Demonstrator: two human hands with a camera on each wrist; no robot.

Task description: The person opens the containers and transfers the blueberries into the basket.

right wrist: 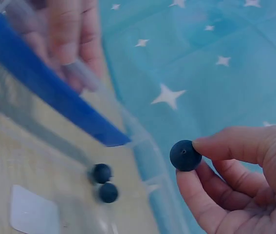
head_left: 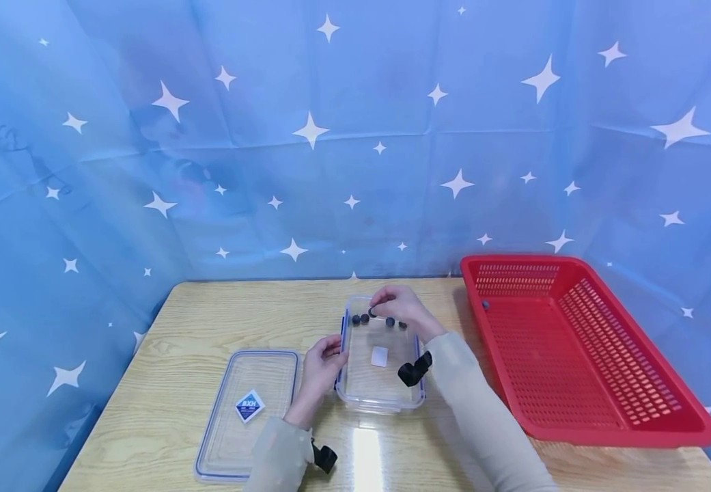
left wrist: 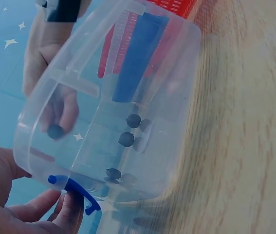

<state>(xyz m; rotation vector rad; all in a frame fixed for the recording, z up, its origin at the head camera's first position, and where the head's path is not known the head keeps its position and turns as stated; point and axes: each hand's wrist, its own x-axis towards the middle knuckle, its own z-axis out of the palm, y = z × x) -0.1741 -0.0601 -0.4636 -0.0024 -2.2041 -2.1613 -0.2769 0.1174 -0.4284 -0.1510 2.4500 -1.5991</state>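
A clear plastic box (head_left: 358,376) is set on the table (head_left: 195,321), close to the far edge and around the middle of its width. Its left wall is gripped by the left hand (head_left: 323,369), the thumb laid over the rim on the inside and the fingers bent against the outside, beside a blue latch (left wrist: 77,190). By the right hand (head_left: 401,305) a dark ball (right wrist: 185,156) is pinched between thumb and fingertip, the grip closed to the ball's width. This ball is held at the far end of the box; whether it is above or below the level of the rim cannot be told.

On the floor of the box four loose balls (head_left: 390,321) are seen along the far edge: two just beside each other at the far left corner, two nearer the far right corner. A white square (head_left: 379,356) is seen at the middle of the floor.

A blue-edged lid (head_left: 226,437) with a blue-and-white sticker (head_left: 249,406) is laid flat toward the table's left edge. The far right corner of the table is hidden by a red basket (head_left: 564,355); one small ball (head_left: 485,305) is lodged near the basket's far left corner.
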